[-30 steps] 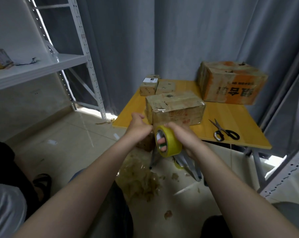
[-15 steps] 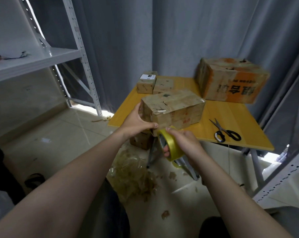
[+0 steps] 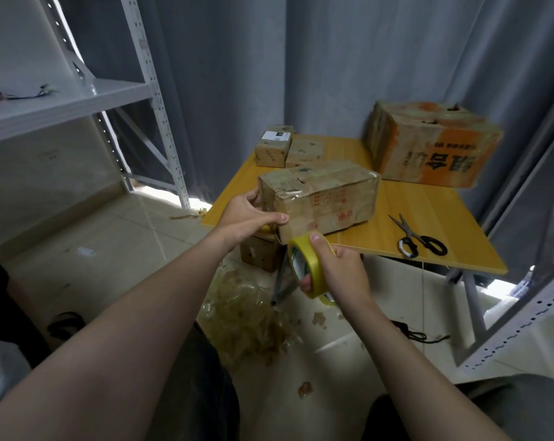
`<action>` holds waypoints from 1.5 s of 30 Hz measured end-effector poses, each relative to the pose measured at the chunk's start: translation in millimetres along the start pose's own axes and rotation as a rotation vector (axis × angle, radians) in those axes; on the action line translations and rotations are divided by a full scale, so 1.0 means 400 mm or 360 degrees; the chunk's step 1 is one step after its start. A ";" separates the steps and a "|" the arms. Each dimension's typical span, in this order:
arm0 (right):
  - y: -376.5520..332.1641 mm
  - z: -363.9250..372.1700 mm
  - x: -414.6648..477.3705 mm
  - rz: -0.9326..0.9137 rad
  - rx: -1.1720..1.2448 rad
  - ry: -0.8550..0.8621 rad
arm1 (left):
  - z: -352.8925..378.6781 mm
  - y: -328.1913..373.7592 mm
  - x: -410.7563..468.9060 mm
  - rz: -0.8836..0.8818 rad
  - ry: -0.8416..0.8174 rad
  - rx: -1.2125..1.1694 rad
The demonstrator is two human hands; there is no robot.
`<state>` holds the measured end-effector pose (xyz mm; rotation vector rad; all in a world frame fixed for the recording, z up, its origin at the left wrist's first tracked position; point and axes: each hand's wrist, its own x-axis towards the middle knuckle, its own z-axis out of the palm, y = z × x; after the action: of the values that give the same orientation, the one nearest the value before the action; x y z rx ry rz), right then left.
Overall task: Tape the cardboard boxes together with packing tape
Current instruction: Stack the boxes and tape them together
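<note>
"Yellow tape roll [image 3: 304, 265], where?"
"In the right hand [image 3: 342, 275], just off the table's [image 3: 428, 224] near edge, below the long box [image 3: 326, 195]. Thumb on the outer band, fingers curled through the core."
"Left hand [image 3: 248, 218]?"
"Grips the long box's near-left corner, thumb on the front face, fingers round the end. Long box lies flat on the table, near the front edge."
"Rest?"
"Scissors [image 3: 418, 240] right of it, apart. Big orange-printed box [image 3: 428, 144] back right, two small boxes [image 3: 270, 148] side by side back left. Floor box [image 3: 259, 256] under the table, tape scraps [image 3: 247, 319] beside it."
</note>
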<state>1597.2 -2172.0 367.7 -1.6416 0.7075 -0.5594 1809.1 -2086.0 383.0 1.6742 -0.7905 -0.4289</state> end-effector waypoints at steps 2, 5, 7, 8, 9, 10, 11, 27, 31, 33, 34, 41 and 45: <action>0.003 0.005 0.003 0.0032 -0.0039 0.0010 | -0.005 0.000 0.002 -0.0021 0.0008 0.0027; 0.008 0.012 0.002 0.0001 0.0018 0.0014 | -0.011 0.001 0.013 -0.0063 0.0001 0.0052; 0.012 0.010 -0.004 -0.0072 0.0105 0.0013 | -0.015 0.002 0.020 -0.0087 0.0023 0.0032; 0.016 0.008 -0.006 -0.0119 0.0115 -0.0004 | -0.017 0.002 0.022 -0.0099 0.0034 0.0023; 0.021 0.006 -0.007 -0.0166 0.0109 -0.0017 | -0.020 0.003 0.024 -0.0112 0.0034 0.0021; 0.022 0.003 -0.009 -0.0194 0.0100 -0.0014 | -0.021 0.005 0.025 -0.0127 0.0026 0.0025; 0.018 0.001 -0.009 -0.0195 0.0098 0.0013 | -0.022 0.007 0.026 -0.0142 0.0014 0.0032; 0.007 0.011 -0.012 0.0154 -0.0021 0.0134 | -0.035 0.000 0.045 -0.0242 -0.0052 -0.0098; -0.007 0.015 -0.012 0.0116 0.0034 0.0157 | -0.032 -0.002 0.051 -0.0275 -0.0044 -0.0189; -0.011 0.014 -0.008 0.0116 0.0024 0.0146 | -0.032 -0.003 0.053 -0.0299 -0.0028 -0.0211; -0.014 0.016 -0.007 0.0126 0.0024 0.0130 | -0.033 -0.003 0.054 -0.0310 -0.0020 -0.0229; -0.023 0.029 0.005 0.0189 0.0045 0.0000 | -0.039 -0.006 0.048 -0.0411 -0.0057 -0.0317; -0.035 0.041 0.002 0.0191 0.0086 -0.0010 | -0.041 -0.006 0.037 -0.0471 -0.0093 -0.0427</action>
<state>1611.4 -2159.6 378.6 -1.5394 0.7742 -0.4830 1830.8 -2084.5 386.7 1.5336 -0.5009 -0.7590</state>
